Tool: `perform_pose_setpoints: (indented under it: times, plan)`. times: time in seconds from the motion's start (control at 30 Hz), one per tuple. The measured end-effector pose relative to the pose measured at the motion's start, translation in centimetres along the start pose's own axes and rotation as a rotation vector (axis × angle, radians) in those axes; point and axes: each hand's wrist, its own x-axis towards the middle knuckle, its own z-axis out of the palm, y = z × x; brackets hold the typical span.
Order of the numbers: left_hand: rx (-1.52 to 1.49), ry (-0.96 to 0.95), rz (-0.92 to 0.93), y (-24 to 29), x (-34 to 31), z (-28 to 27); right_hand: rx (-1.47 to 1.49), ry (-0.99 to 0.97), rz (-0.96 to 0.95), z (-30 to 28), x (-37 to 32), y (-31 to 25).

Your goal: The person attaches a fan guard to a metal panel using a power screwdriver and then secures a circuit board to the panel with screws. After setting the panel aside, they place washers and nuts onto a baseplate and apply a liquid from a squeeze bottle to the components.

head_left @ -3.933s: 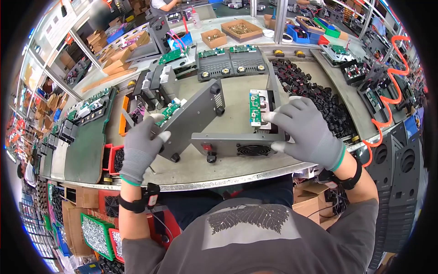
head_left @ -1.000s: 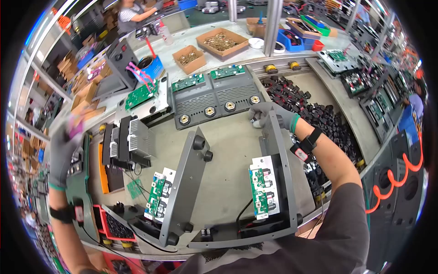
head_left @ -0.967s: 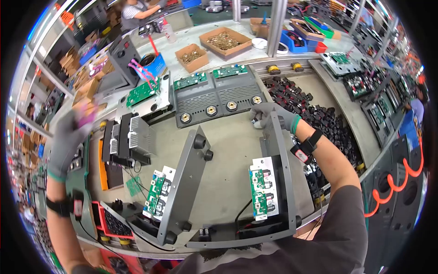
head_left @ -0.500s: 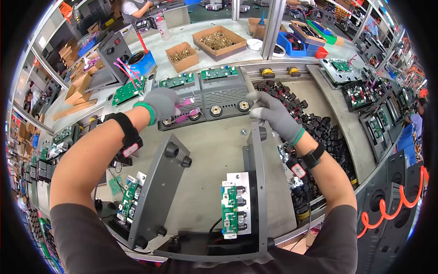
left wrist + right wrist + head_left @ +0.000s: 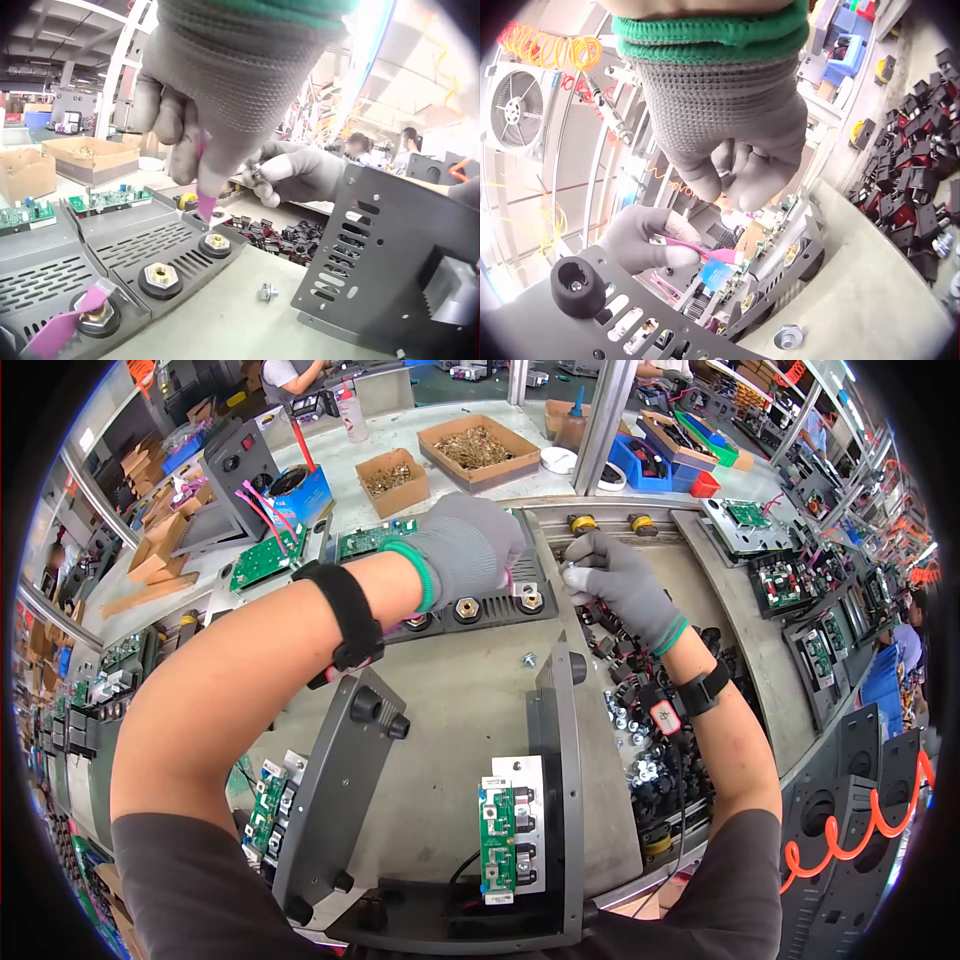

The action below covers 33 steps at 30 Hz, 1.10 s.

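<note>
My left hand (image 5: 465, 550) pinches a pink strip (image 5: 206, 204), its metal end at the rightmost brass nut (image 5: 217, 241) of the grey vented panels (image 5: 135, 232). Another pink strip (image 5: 56, 334) lies with its metal tab over a brass nut further left. To the right, my right hand (image 5: 628, 588) has thumb and fingers pinched around a small metallic piece (image 5: 724, 173), mostly hidden by the glove. A loose bolt (image 5: 268, 292) lies on the table below the panels. Nearer my body stand two grey casings (image 5: 340, 790) (image 5: 560, 790) with green boards.
Black switches (image 5: 640, 670) and loose bolts (image 5: 648, 770) lie right of the table surface. Cardboard boxes (image 5: 480, 478) (image 5: 385, 500) of brass parts stand behind the panels. A red coiled hose (image 5: 850, 850) hangs at the right; a metal post (image 5: 605, 425) rises at the back.
My left hand has come in from the far left with pink strips and moved right along the brass nuts. The right hand has lifted from behind the right casing and now holds a small piece.
</note>
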Motion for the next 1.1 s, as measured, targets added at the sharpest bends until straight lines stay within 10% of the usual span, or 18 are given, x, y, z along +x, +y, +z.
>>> perform_pose_setpoints:
  times: [0.9, 1.1]
  plan:
    - [-0.021, 0.005, 0.055, 0.8, 3.1, 1.8, -1.13, -0.17, -0.426, 2.7, 3.1, 3.0]
    - [-0.224, 0.18, 0.124, -0.9, 1.9, 2.7, -1.416, -0.182, -0.279, 4.2, 3.0, 2.2]
